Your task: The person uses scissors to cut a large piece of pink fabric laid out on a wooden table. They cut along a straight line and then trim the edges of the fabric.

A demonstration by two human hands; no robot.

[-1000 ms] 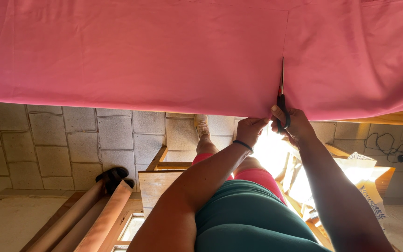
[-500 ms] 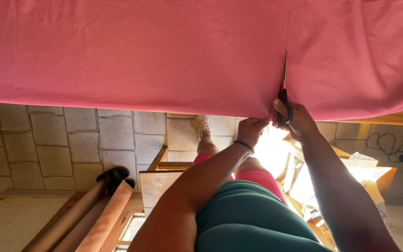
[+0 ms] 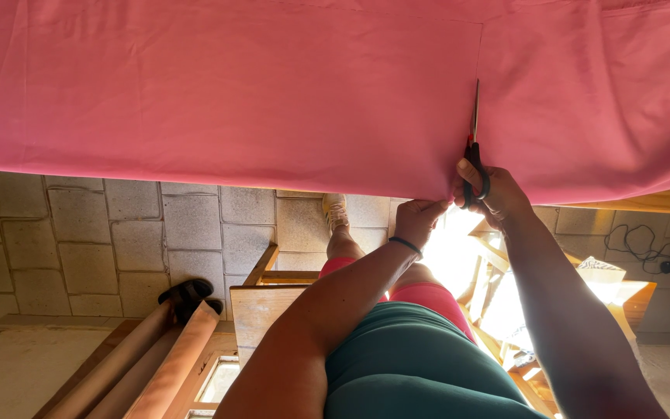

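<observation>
A large pink cloth (image 3: 257,93) lies spread over a table and fills the upper half of the head view. My right hand (image 3: 494,194) grips black-handled scissors (image 3: 474,151), whose blades point away from me into the cloth along a straight cut line. My left hand (image 3: 419,219), with a dark band on the wrist, pinches the cloth's near edge just left of the cut.
Below the cloth's edge I see a stone-tiled floor (image 3: 118,240), a wooden stool (image 3: 261,299), rolls of brown material (image 3: 157,365) at lower left, my legs and a shoe (image 3: 336,211), and a black cable (image 3: 661,256) at right.
The scissors have advanced a little farther into the cloth, away from me. My left hand has kept its hold on the edge.
</observation>
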